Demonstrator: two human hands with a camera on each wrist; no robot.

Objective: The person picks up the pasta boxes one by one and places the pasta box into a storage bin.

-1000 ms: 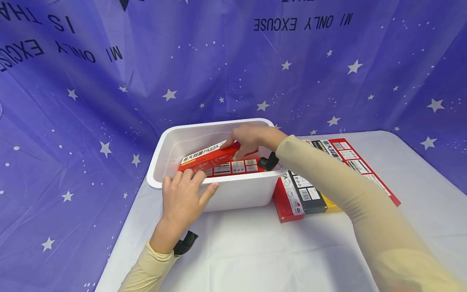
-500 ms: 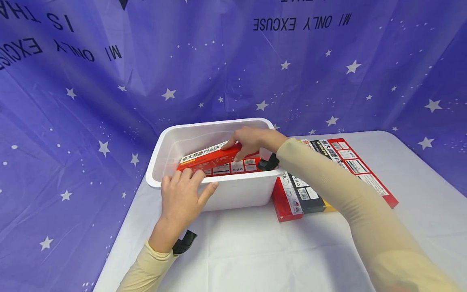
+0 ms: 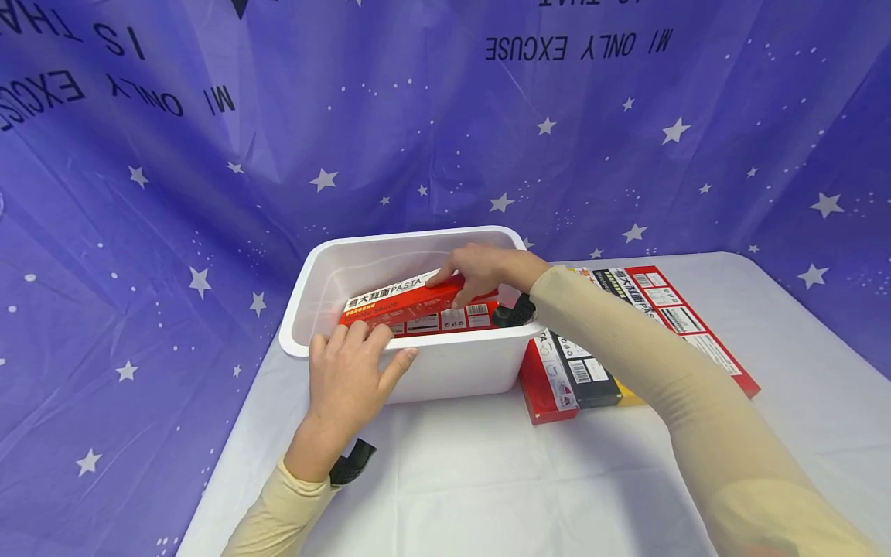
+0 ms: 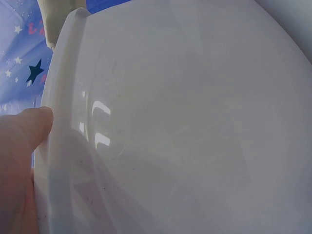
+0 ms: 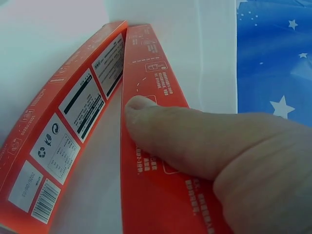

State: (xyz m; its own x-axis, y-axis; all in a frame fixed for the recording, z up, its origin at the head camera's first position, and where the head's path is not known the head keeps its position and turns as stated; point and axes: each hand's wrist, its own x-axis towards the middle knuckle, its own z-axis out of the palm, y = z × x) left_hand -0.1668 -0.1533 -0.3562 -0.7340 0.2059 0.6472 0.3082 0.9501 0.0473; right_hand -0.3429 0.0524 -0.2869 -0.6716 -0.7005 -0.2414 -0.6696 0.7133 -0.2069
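Inside a white plastic bin [image 3: 445, 356], my right hand [image 3: 480, 267] grips a red pasta box [image 3: 397, 300] near its right end. In the right wrist view the thumb [image 5: 165, 131] lies along the red face of that box. A second red pasta box [image 3: 435, 319] lies in the bin against the near wall; labels and a barcode show on its side. The two boxes meet at their far ends in the right wrist view and stand apart nearer the camera. My left hand [image 3: 348, 371] holds the bin's near rim at the left, fingers over the edge and thumb outside.
Right of the bin, on the white-covered table [image 3: 459, 480], lie several pasta boxes: a red box [image 3: 550, 383], a dark box [image 3: 592, 379], a yellow box [image 3: 629, 394] and a larger red one [image 3: 689, 317]. My right forearm crosses above them. A purple star-patterned curtain [image 3: 418, 139] hangs behind.
The right hand and its pasta box have shifted very slightly to the right within the bin. The left hand stays on the rim.
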